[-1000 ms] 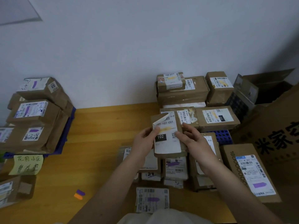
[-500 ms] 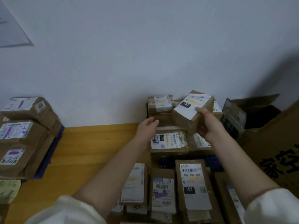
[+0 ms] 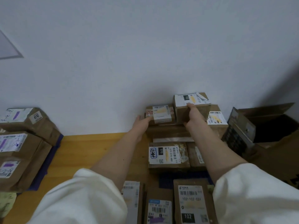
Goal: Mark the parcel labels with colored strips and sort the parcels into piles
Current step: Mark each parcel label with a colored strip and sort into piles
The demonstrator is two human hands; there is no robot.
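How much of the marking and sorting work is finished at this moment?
Done: purple-marked parcels are piled at left, yellow-marked ones by the wall. In hand: the right hand sets the 102 parcel on the yellow pile; the left hand touches a neighbouring box. Left: near parcels await sorting.

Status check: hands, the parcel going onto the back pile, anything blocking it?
Right hand grips brown cardboard parcel with yellow-striped 102 label, on the back stack by the wall. Left hand open, touching small taped box beside it. Nothing blocking.
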